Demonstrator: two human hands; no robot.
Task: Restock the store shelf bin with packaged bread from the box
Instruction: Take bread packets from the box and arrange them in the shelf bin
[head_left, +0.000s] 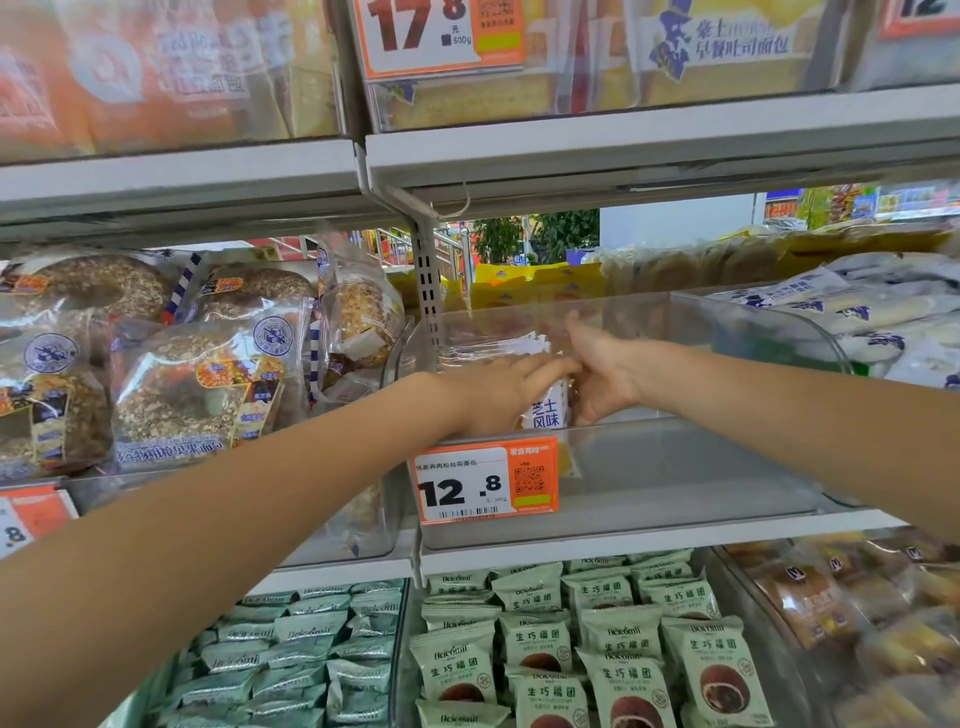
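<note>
Both my arms reach into a clear plastic shelf bin on the middle shelf. A white packaged bread with blue characters stands at the bin's left end, with more white packs behind it. My left hand lies over the pack's left side, fingers stretched across its top. My right hand presses against the pack's right side, thumb up, fingers curled down around its edge. The two hands touch at the fingertips. The box is not in view.
An orange 12.8 price tag hangs on the bin's front. Bagged grain bagels fill the bin to the left, white bread packs the one to the right. Green snack packs lie on the shelf below. A shelf edge runs overhead.
</note>
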